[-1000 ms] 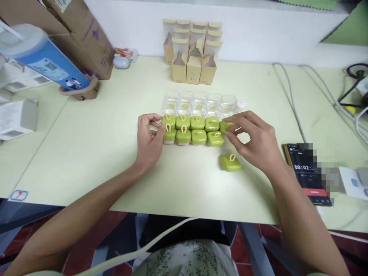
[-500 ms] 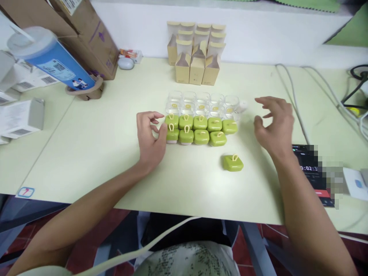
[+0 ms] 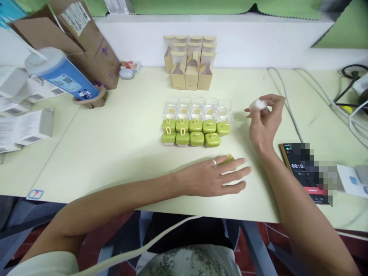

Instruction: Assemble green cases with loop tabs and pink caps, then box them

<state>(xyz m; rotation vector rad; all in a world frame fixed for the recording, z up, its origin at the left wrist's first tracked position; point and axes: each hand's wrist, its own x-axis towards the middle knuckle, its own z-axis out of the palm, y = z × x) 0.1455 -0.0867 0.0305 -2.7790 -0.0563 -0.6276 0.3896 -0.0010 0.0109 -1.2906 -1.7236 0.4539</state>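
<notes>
My left hand (image 3: 214, 178) reaches across the table, palm down with its fingers spread. It covers most of one green case (image 3: 230, 158), whose yellow loop shows past the index finger; whether they touch is hidden. My right hand (image 3: 266, 122) is raised at the right, pinching a small white rounded piece (image 3: 258, 104) between thumb and fingers. Left of it are two rows of glossy green cases (image 3: 197, 138) with cream loops, some with a pale base. Behind these stand rows of clear small cups (image 3: 198, 102), the nearer ones with a yellow spot.
Several open kraft boxes (image 3: 191, 78) stand against the wall. At the left are a blue cup (image 3: 74, 80) in a holder, a cardboard carton (image 3: 97, 57) and white boxes (image 3: 36, 126). A phone (image 3: 301, 168) lies by my right forearm, with cables (image 3: 287, 99) behind.
My left hand has moved right and nearer, from beside the green rows to over the single green case. My right hand has taken hold of the white piece from beside the clear cups.
</notes>
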